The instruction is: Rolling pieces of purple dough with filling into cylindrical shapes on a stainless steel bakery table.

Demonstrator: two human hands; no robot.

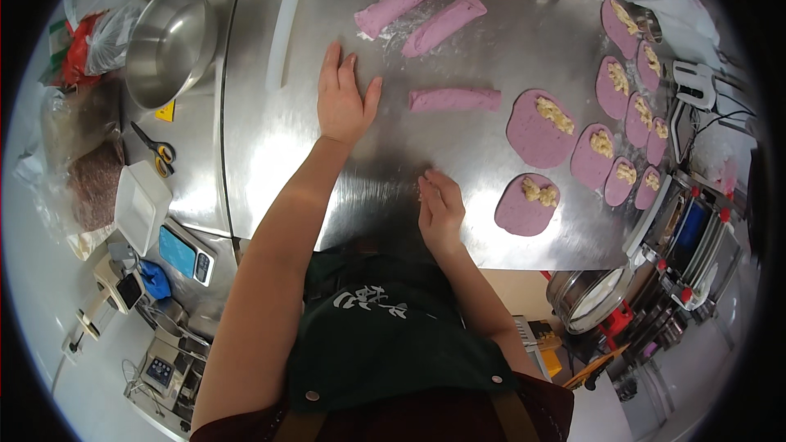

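Note:
My left hand (344, 104) lies over the steel table with its fingers apart and nothing in it. Just right of it is a rolled log of pink dough (455, 99). Closer to my body hovers my right hand (442, 211), fingers loosely bent and apart, with no held thing visible. To its right lies a flat pink dough round (524, 211) topped with a crumbly pale-yellow filling (540, 192). A larger filled dough round (536, 135) sits beyond it. Two more dough rolls, one (401, 4) left of the other (444, 24), lie farther back on floured steel.
Several smaller filled dough pieces (592, 157) spread toward the right edge. A long white tube (286, 29) lies at the back left. On the left side stand a steel bowl (170, 45), black-and-yellow scissors (155, 150), a white tray (142, 206) and a digital scale (187, 250).

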